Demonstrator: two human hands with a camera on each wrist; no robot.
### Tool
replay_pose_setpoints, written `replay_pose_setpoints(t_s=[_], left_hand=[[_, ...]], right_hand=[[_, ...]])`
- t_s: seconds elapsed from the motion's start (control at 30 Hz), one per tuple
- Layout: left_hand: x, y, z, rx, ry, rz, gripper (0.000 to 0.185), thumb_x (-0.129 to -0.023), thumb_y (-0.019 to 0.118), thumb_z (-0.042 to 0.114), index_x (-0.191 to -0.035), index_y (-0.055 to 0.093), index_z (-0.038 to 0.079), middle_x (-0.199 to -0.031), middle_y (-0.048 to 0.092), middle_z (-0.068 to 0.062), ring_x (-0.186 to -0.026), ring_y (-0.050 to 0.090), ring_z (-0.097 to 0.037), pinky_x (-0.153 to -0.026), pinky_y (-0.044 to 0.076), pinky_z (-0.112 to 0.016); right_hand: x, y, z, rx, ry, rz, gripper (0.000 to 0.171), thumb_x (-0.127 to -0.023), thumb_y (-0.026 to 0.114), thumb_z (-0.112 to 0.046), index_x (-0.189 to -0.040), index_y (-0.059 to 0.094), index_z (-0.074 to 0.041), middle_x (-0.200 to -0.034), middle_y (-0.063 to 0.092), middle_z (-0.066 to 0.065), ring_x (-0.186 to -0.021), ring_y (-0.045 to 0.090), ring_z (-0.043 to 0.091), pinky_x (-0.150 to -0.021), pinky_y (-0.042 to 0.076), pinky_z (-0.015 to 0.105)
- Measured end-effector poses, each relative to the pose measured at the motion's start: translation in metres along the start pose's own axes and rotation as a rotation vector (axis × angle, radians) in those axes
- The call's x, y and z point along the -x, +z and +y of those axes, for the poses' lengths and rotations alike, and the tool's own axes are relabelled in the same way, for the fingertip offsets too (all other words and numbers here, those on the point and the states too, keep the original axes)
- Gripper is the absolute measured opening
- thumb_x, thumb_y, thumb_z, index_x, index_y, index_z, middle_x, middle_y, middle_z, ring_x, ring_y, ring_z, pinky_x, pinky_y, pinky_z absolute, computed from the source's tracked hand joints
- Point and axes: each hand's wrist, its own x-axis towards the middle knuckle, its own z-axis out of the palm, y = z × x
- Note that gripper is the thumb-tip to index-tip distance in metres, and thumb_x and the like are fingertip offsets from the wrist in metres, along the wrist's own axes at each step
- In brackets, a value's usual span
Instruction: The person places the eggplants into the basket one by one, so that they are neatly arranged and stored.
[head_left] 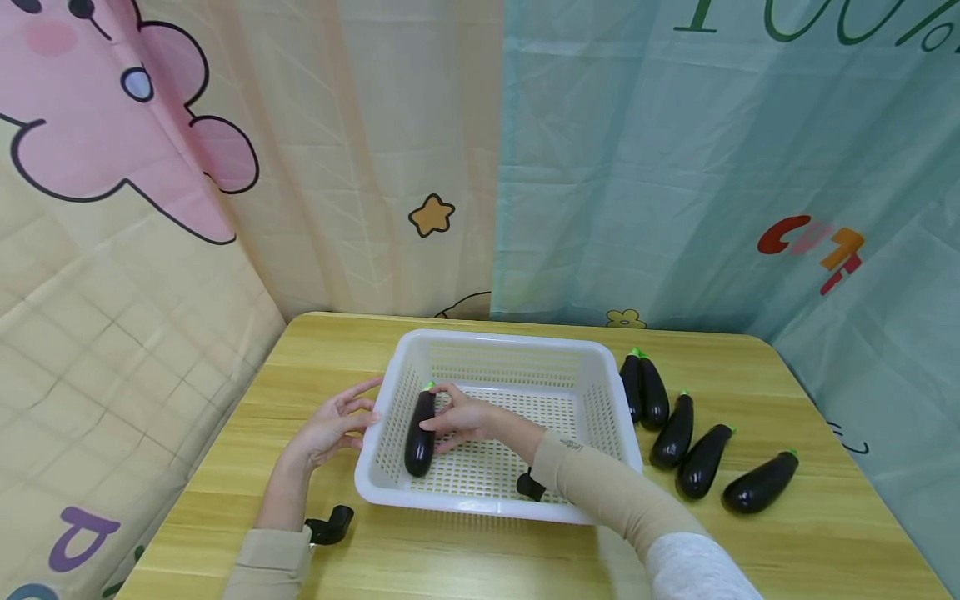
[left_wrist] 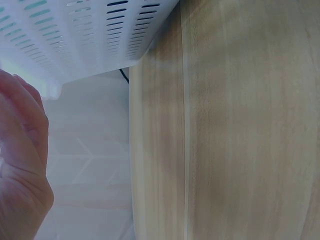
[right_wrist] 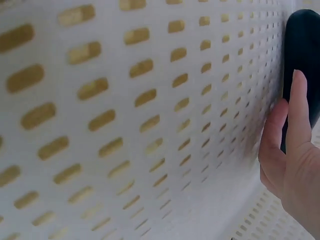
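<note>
Holding: the right hand (head_left: 459, 421) reaches into the white perforated basket (head_left: 517, 343) and grasps a dark eggplant (head_left: 420, 433) by its middle, fingers and thumb around it.
Eggplant place: it lies along the basket's left wall, green stem end pointing to the far side, its near end on the basket floor.
Wrist view: the right hand's fingers (right_wrist: 300, 120) lie against the glossy eggplant (right_wrist: 303, 55), next to the slotted wall.
Left hand: the left hand (head_left: 330, 427) sits just outside the basket's left wall, fingers relaxed and spread, gripping nothing; whether the fingertips touch the rim is unclear.
Outside: five more eggplants (head_left: 678, 429) lie on the wooden table (head_left: 825, 533) to the right of the basket.
Risk: the skin looks slick, so a loose grasp could let the eggplant roll off the wall toward the middle; pushing on it might slide the light basket left into the left hand.
</note>
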Motion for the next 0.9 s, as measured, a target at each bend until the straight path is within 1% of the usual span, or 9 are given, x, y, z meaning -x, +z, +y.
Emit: replay_pose_setpoints(t_s=[0.13, 0.23, 0.3, 0.43, 0.47, 0.53, 0.7, 0.77, 0.9], left_hand=[[-0.001, 0.000, 0.000, 0.006, 0.003, -0.008, 0.066, -0.087, 0.058, 0.000, -0.143, 0.025, 0.005, -0.093, 0.056, -0.001, -0.073, 0.062, -0.012, -0.052, 0.054, -0.021], [-0.001, 0.000, 0.000, 0.006, 0.004, -0.009, 0.065, -0.087, 0.058, 0.000, -0.143, 0.025, 0.005, -0.093, 0.056, -0.001, -0.074, 0.062, -0.012, -0.052, 0.054, -0.022], [-0.001, 0.000, 0.000, 0.006, 0.004, -0.009, 0.065, -0.087, 0.058, 0.000, -0.143, 0.025, 0.005, -0.093, 0.056, -0.001, -0.075, 0.062, -0.013, -0.053, 0.054, -0.022], [0.000, -0.001, 0.001, 0.013, 0.006, -0.018, 0.064, -0.087, 0.057, -0.001, -0.143, 0.025, 0.005, -0.093, 0.056, 0.000, -0.075, 0.062, -0.012, -0.053, 0.054, -0.022], [0.000, -0.001, 0.001, 0.014, 0.007, -0.021, 0.064, -0.087, 0.057, -0.001, -0.143, 0.025, 0.005, -0.093, 0.056, 0.000, -0.075, 0.062, -0.012, -0.053, 0.054, -0.022], [0.000, -0.002, 0.001, 0.019, 0.010, -0.027, 0.064, -0.088, 0.057, -0.001, -0.143, 0.025, 0.005, -0.093, 0.056, 0.000, -0.075, 0.062, -0.012, -0.053, 0.054, -0.022], [-0.001, -0.002, 0.000, 0.025, 0.016, -0.037, 0.063, -0.088, 0.057, -0.001, -0.143, 0.026, 0.006, -0.094, 0.056, 0.000, -0.074, 0.062, -0.011, -0.053, 0.054, -0.021], [-0.001, -0.002, 0.000, 0.028, 0.017, -0.039, 0.063, -0.088, 0.056, -0.001, -0.143, 0.026, 0.006, -0.094, 0.056, 0.000, -0.074, 0.062, -0.011, -0.052, 0.054, -0.021], [0.000, -0.002, 0.000, 0.034, 0.013, -0.039, 0.062, -0.088, 0.056, -0.001, -0.142, 0.026, 0.005, -0.092, 0.057, 0.000, -0.073, 0.062, -0.012, -0.052, 0.054, -0.021]], right_hand=[[0.003, -0.007, -0.008, 0.023, 0.008, 0.022, 0.070, -0.085, 0.062, -0.002, -0.139, 0.019, -0.016, -0.108, 0.053, 0.021, -0.094, 0.058, 0.032, -0.080, 0.053, 0.047], [0.006, -0.013, -0.017, 0.053, -0.013, 0.038, 0.071, -0.085, 0.063, -0.004, -0.140, 0.019, -0.015, -0.112, 0.046, 0.020, -0.103, 0.053, 0.034, -0.081, 0.052, 0.047], [0.010, -0.016, -0.024, 0.080, -0.037, 0.039, 0.071, -0.086, 0.062, -0.005, -0.140, 0.018, -0.014, -0.114, 0.043, 0.020, -0.108, 0.049, 0.038, -0.084, 0.051, 0.049], [0.019, -0.020, -0.040, 0.132, -0.099, 0.040, 0.070, -0.086, 0.061, -0.007, -0.141, 0.018, -0.012, -0.112, 0.045, 0.018, -0.114, 0.043, 0.043, -0.086, 0.048, 0.052], [0.022, -0.021, -0.044, 0.141, -0.115, 0.042, 0.069, -0.086, 0.061, -0.006, -0.141, 0.019, -0.013, -0.110, 0.046, 0.017, -0.115, 0.042, 0.043, -0.086, 0.048, 0.053], [0.029, -0.022, -0.054, 0.164, -0.146, 0.043, 0.068, -0.087, 0.061, -0.007, -0.141, 0.021, -0.013, -0.107, 0.046, 0.014, -0.110, 0.046, 0.040, -0.083, 0.051, 0.050], [0.053, -0.028, -0.076, 0.189, -0.210, 0.026, 0.066, -0.088, 0.059, -0.006, -0.141, 0.021, -0.014, -0.110, 0.044, 0.014, -0.097, 0.052, 0.025, -0.080, 0.053, 0.047], [0.064, -0.031, -0.084, 0.196, -0.237, 0.020, 0.065, -0.088, 0.057, -0.007, -0.141, 0.021, -0.014, -0.114, 0.044, 0.016, -0.099, 0.052, 0.026, -0.081, 0.052, 0.049], [0.084, -0.042, -0.095, 0.199, -0.273, 0.037, 0.059, -0.090, 0.057, -0.008, -0.138, 0.024, -0.018, -0.117, 0.043, 0.016, -0.102, 0.052, 0.028, -0.083, 0.051, 0.050]])
